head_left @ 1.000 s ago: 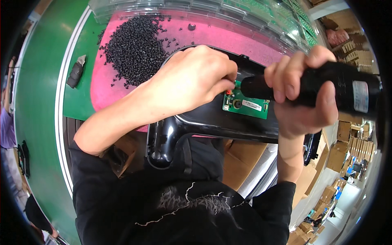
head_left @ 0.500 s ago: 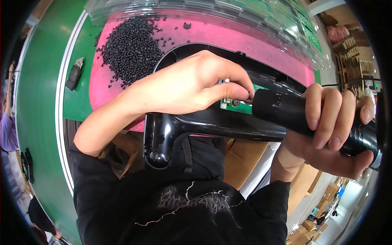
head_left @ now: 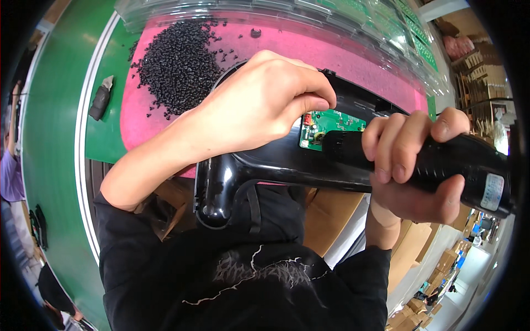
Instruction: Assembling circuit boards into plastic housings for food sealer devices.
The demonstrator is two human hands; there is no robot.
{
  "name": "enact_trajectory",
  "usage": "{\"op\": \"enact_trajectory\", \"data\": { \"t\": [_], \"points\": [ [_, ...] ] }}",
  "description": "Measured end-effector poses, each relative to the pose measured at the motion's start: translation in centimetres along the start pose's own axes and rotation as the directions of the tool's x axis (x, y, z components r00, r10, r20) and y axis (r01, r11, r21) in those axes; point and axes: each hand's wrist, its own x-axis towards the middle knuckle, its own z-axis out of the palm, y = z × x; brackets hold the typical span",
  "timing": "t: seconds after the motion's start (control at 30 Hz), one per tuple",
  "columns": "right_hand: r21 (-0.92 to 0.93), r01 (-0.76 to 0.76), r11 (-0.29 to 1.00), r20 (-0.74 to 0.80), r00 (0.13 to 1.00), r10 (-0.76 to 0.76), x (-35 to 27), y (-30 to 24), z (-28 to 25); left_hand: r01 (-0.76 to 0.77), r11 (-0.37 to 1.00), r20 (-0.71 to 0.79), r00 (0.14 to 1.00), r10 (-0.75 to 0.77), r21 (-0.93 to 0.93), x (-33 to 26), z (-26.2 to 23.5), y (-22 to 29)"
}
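Risk centres on the small green circuit board [head_left: 326,128], seated in the glossy black plastic housing [head_left: 287,160] at mid-frame, right of centre. Right hand [head_left: 411,165] is closed around a black powered screwdriver [head_left: 441,165] lying almost level, its nose at the board's right edge; the bit itself is hidden, so engagement with any screw cannot be confirmed. Left hand [head_left: 265,107] is curled over the housing above the board, fingertips pinched at the board's upper edge; whether they hold a screw cannot be told. In my judgement, a driver held this flat could slip off a fastener and gouge the board or its components, or strike the fingertips just beside it. Housing overhangs the pink mat [head_left: 353,49] toward the person's lap, one rounded end unsupported at lower centre; pressure from the tool could rock or shift it. Heap of black pellets [head_left: 176,63] at upper left lies near the housing; strays could get trapped inside. Dark hand tool [head_left: 101,99] rests on the green bench [head_left: 55,110], far left, well apart.
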Motion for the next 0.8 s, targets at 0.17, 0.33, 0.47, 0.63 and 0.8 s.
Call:
{"op": "enact_trajectory", "data": {
  "t": [0.17, 0.33, 0.47, 0.63, 0.8],
  "points": [
    [-0.021, -0.041, 0.999, 0.057, 0.997, 0.042, 0.4, 0.2, 0.3, 0.000, 0.998, 0.076, 0.997, -0.006, 0.070, -0.1, 0.1, 0.3],
    [-0.131, -0.224, 0.966, 0.004, 0.974, 0.227, 0.9, -0.6, 1.5, 0.083, 0.995, 0.155, 0.984, -0.091, 0.056, -0.7, 0.4, -0.2],
    [-0.147, -0.164, 0.975, -0.078, 0.985, 0.154, 0.5, -0.4, 2.1, 0.089, 0.992, 0.194, 0.975, -0.106, 0.094, -0.7, 0.1, 0.4],
    [-0.073, -0.153, 0.986, 0.029, 0.987, 0.156, 0.3, -0.6, 1.5, 0.099, 0.986, 0.283, 0.950, -0.134, 0.137, -0.8, -0.2, 0.7],
    [-0.115, -0.222, 0.968, 0.068, 0.971, 0.230, 1.3, -0.7, 1.6, 0.054, 0.982, 0.245, 0.964, -0.099, 0.181, -1.0, 0.0, 0.6]
  ]
}}
